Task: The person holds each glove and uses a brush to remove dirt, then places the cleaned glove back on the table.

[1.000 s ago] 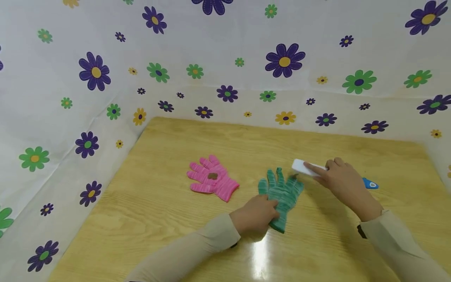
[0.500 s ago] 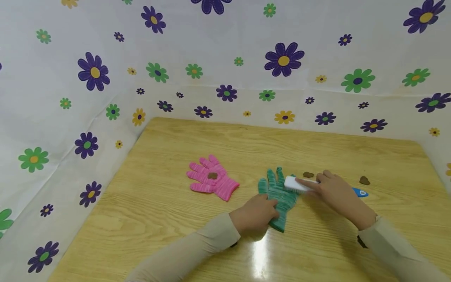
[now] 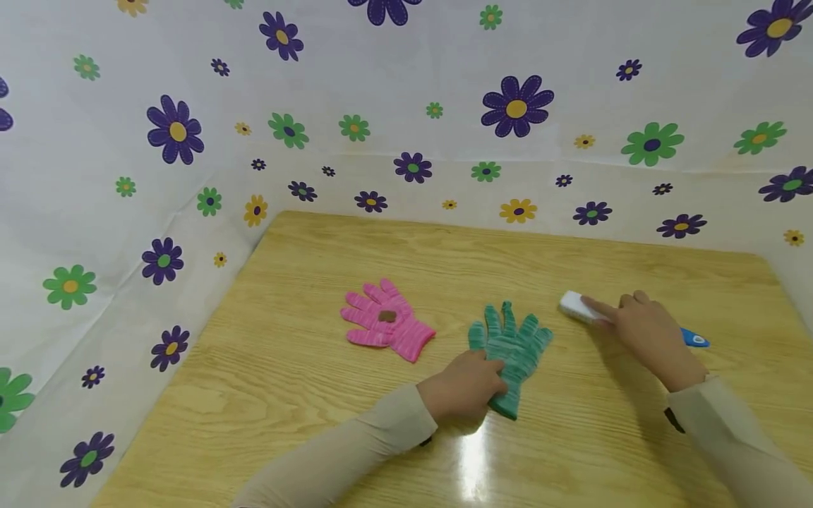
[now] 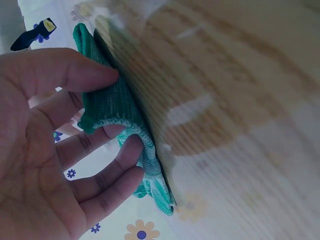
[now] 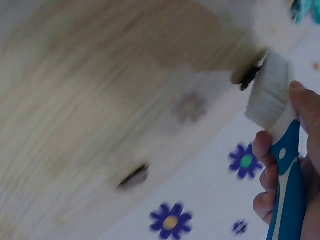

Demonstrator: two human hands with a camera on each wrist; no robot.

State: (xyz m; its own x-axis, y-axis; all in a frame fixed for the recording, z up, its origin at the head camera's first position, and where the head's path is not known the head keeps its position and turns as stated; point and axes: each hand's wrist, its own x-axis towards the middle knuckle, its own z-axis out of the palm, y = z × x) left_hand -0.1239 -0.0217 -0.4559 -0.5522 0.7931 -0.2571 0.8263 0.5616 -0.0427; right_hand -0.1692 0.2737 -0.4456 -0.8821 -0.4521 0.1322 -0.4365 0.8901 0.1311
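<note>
No text, label or number (not one) can be read.

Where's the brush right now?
In the head view's right half, the brush is held in the right grip, just right of the green glove.

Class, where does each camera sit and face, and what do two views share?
Head: on the head, faces forward and down at the table; left hand, right hand and sleeves show.
Left wrist: on that wrist, faces the green glove; palm and fingers show.
Right wrist: on that wrist, faces the brush; fingers show.
Shared by head and right wrist: the brush.
</note>
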